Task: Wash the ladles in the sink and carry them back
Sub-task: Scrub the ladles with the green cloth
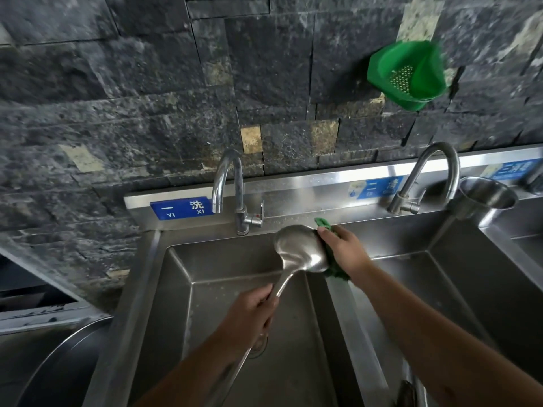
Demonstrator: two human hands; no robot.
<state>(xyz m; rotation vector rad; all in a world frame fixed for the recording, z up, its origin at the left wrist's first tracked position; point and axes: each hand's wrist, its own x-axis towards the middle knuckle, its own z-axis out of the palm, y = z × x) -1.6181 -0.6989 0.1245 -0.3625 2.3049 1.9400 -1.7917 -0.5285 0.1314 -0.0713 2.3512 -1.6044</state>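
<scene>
We keep the large steel basin point(53, 365) at the far left out of the way and work over the left stainless sink compartment point(235, 289), under the curved chrome tap point(232, 189), so any drips fall into the bowl. Our left hand point(249, 315) is wrapped fully closed around the long handle of the big stainless-steel ladle point(299, 251), low on the shaft, which lets us tilt the bowl up and turn its rounded back toward the other hand. Our right hand point(343, 248) presses a green scouring cloth point(335, 268) against that bowl, fingers curled over the cloth and thumb on the rim, to scrub it. No water seems to run from the tap, though the blur leaves us unsure. Further right, the second tap point(432, 177) and a steel pot point(484, 198) stand idle beyond the divider.
</scene>
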